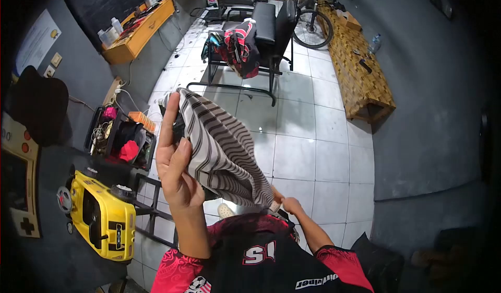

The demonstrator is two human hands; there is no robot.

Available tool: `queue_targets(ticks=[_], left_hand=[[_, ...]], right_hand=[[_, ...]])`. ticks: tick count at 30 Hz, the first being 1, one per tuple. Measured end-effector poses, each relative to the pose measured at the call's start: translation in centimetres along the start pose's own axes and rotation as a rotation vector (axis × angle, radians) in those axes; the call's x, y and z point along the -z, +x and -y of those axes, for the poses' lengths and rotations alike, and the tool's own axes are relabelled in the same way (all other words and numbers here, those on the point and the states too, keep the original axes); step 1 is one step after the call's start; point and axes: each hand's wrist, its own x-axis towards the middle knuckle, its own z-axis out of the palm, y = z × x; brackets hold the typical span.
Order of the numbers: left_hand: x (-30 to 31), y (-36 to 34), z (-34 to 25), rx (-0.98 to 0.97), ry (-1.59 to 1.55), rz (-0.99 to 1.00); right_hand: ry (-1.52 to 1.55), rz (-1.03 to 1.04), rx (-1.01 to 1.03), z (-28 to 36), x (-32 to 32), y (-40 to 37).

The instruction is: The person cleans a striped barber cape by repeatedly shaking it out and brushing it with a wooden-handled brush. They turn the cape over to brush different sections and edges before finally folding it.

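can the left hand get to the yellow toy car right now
Probably not at once: the left hand is raised and holding the striped cloth, though the yellow toy car sits low on that side with nothing seen blocking it.

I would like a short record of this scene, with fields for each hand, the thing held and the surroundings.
left hand: raised, fingers hold the upper edge of the striped cloth
right hand: low, grips the cloth's lower end
cloth: hangs between both hands, dark and light stripes
near left: yellow toy car, black crate
behind: black chairs with clothes, bicycle, wooden bench
floor: white tiles
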Motion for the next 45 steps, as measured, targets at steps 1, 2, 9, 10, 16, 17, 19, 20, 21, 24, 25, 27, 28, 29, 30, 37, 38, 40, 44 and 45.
queue_targets(ticks=[1, 2, 9, 10, 16, 17, 19, 20, 21, 24, 25, 27, 28, 29, 30, 37, 38, 40, 44, 45], left_hand=[[0.0, -0.1, 0.0, -0.020, 0.026, 0.000], [0.2, -0.3, 0.2, 0.001, 0.086, -0.001], [-0.9, 0.2, 2.7, 0.062, 0.120, 0.024], [-1.1, 0.5, 3.0, 0.068, 0.093, 0.047], [-2.8, 1.8, 2.6, -0.015, 0.071, 0.102], [-2.9, 2.0, 2.3, -0.035, 0.074, 0.092], [-2.4, 2.8, 1.5, -0.103, 0.088, 0.080], [-1.8, 3.0, 0.9, -0.087, 0.036, 0.114], [-1.4, 3.1, 0.3, -0.071, -0.015, 0.147], [-1.3, 3.1, -0.8, -0.205, 0.035, 0.053], [-1.2, 3.0, -1.0, -0.233, 0.050, 0.034], [-1.0, 2.6, -0.9, -0.242, 0.090, 0.027], [-0.8, 2.4, -0.4, -0.244, 0.110, 0.008], [-0.7, 2.1, 0.0, -0.245, 0.129, -0.011], [-1.0, 1.9, 0.5, -0.238, 0.086, -0.014], [-2.2, 2.3, 3.7, -0.141, 0.104, 0.011], [-2.5, 2.4, 3.9, -0.162, 0.123, 0.025], [-2.9, 2.8, 3.9, -0.207, 0.167, 0.046], [-2.1, 4.3, 2.3, -0.176, 0.098, 0.070], [-2.0, 4.7, 2.0, -0.214, 0.073, 0.065]], right_hand=[[0.092, 0.038, -0.077, 0.3, 0.7, -0.2], [0.066, -0.154, 0.061, 0.3, 1.0, 0.5], [1.522, -0.300, 0.686, 18.0, 14.7, -14.5], [1.465, -0.259, 0.828, 18.7, 14.1, -14.8], [0.782, -0.513, 0.943, 19.0, 7.3, -9.7], [0.571, -0.273, 0.759, 16.6, 5.3, -7.3], [0.128, -0.115, 0.708, 10.7, 0.6, -1.6], [-0.070, -0.028, 0.731, 7.5, -1.4, 0.1], [-0.168, 0.059, 0.508, 4.8, -2.4, -0.1], [-0.363, 0.111, 0.086, -1.4, -4.0, 0.0], [-0.273, 0.085, 0.094, -1.7, -3.7, 0.2], [-0.085, 0.041, 0.096, -2.1, -2.7, 1.0], [0.009, -0.096, 0.149, -1.5, -1.6, 1.4], [0.104, -0.235, 0.200, 0.1, 0.0, 1.6], [0.473, -0.270, 0.235, 3.4, 3.5, -0.8], [1.371, 0.006, 1.083, 18.8, 14.9, -16.9], [1.399, 0.168, 1.015, 19.3, 14.5, -16.9], [1.264, 0.295, 0.879, 18.6, 12.2, -14.4], [0.208, -0.241, 0.803, 12.6, 4.3, -4.6], [0.013, -0.077, 0.607, 10.4, 3.1, -3.7]])
